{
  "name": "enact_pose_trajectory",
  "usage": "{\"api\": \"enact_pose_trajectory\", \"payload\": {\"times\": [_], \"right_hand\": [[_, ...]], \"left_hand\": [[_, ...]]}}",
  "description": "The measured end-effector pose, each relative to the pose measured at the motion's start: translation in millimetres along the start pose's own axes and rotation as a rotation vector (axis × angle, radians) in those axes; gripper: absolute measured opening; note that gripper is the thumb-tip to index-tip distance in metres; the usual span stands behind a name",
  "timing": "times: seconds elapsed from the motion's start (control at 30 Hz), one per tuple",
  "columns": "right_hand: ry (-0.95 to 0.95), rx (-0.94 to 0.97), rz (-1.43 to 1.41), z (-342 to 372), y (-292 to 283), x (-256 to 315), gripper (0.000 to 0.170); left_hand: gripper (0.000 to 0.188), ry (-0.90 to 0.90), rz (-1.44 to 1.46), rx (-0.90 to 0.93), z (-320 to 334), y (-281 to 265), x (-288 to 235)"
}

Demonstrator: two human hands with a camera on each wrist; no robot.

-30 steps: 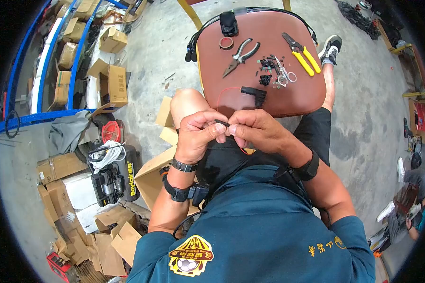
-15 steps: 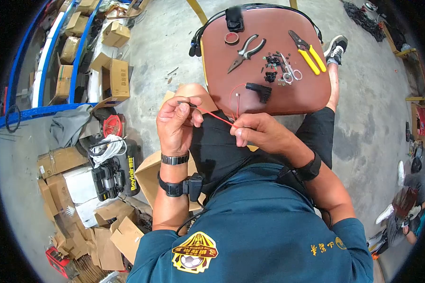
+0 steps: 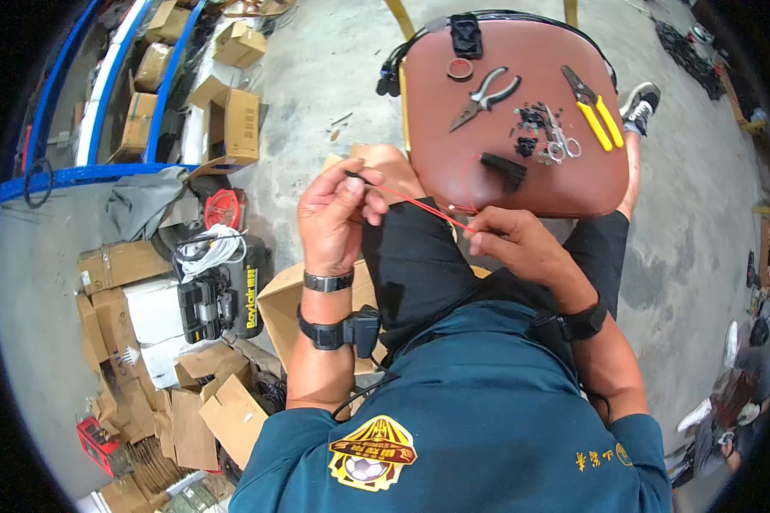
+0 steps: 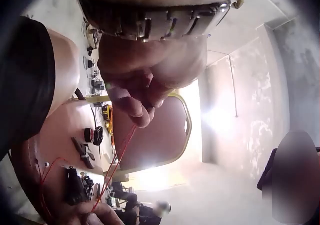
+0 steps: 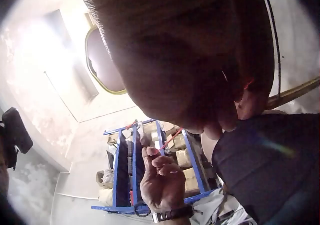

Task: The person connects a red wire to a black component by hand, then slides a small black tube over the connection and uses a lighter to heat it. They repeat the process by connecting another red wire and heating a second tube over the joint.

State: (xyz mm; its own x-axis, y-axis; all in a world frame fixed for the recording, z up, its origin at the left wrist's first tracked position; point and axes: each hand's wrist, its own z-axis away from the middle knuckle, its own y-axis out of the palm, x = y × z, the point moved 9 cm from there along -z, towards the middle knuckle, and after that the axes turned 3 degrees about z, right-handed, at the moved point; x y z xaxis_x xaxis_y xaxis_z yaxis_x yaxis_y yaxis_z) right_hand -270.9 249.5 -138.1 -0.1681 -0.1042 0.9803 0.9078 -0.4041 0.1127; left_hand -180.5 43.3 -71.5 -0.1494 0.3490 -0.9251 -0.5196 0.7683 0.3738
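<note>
Between thumb and fingertips, my left hand (image 3: 332, 214) pinches a small, thin black piece (image 3: 357, 177) at the end of red wires (image 3: 415, 203). Those wires stretch slantwise over the lap to my right hand (image 3: 522, 244), whose thumb and fingers pinch them. In the left wrist view the wires (image 4: 116, 160) run down from the left fingertips as thin strands. A black part (image 3: 505, 172) with a red lead lies on the brown chair seat (image 3: 436, 162) beyond the hands. From the right wrist, the left hand (image 5: 162, 182) appears raised before the shelves.
On the seat lie grey-and-black pliers (image 3: 485, 100), yellow-handled cutters (image 3: 595, 111), a tape roll (image 3: 459, 69), small scissors (image 3: 559, 141) and several tiny black bits. Cardboard boxes (image 3: 231, 124), a blue rack (image 3: 167, 81) and a black tool case (image 3: 205, 312) stand at the left.
From close together over the lap, the hands have moved apart, left hand going left and up. Red wires now show stretched between them. The head view has shifted, moving the seat right.
</note>
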Motion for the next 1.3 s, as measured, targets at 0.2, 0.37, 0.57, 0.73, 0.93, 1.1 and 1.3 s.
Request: {"api": "enact_pose_trajectory", "payload": {"times": [0.2,0.37,0.57,0.73,0.93,1.1,1.3], "right_hand": [[0.032,0.045,0.051,0.3,3.0,-7.0,0.011],[0.014,0.045,0.092,-0.5,2.5,-6.5,0.011],[0.02,0.02,0.124,-0.7,0.6,-1.1,0.011],[-0.003,0.003,0.144,-1.3,-1.2,-1.2,0.012],[0.016,-0.011,0.134,-1.0,-3.2,-2.2,0.013],[0.01,-0.026,0.135,-0.9,-4.6,-2.7,0.014],[0.018,-0.029,0.133,-0.1,-5.0,-0.2,0.015]], "left_hand": [[0.025,-0.005,-0.069,-0.005,1.5,10.0,0.5],[0.02,0.008,-0.153,0.024,3.7,17.0,0.2],[0.016,0.082,-0.263,0.096,4.8,31.5,-6.3],[0.016,0.101,-0.296,0.14,7.6,40.2,-7.1],[0.017,0.138,-0.323,0.195,10.3,50.5,-11.6],[0.015,0.145,-0.321,0.223,11.7,53.7,-12.1],[0.012,0.167,-0.314,0.255,12.8,57.2,-14.2]]}}
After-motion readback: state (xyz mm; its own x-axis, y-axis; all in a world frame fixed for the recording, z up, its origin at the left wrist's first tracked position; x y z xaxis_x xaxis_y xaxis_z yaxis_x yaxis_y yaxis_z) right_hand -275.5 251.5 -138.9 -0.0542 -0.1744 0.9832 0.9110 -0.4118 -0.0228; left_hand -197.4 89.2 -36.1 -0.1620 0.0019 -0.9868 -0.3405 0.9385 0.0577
